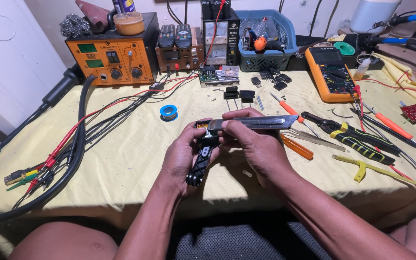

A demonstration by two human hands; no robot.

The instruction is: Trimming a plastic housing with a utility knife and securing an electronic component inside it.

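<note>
1. A person is sitting at a yellow-covered workbench (136, 159), working over its near middle.
2. The left hand (181, 161) is curling its fingers around a black plastic part (202, 161), which is hanging down from the hands.
3. The right hand (258, 147) is pinching a long metal strip (261, 122) between thumb and fingertips, holding it level above the black part.
4. Behind the hands, a blue solder reel (168, 111) is lying on the bench; right of them, an orange screwdriver (297, 147) and black pliers (347, 136).
</note>
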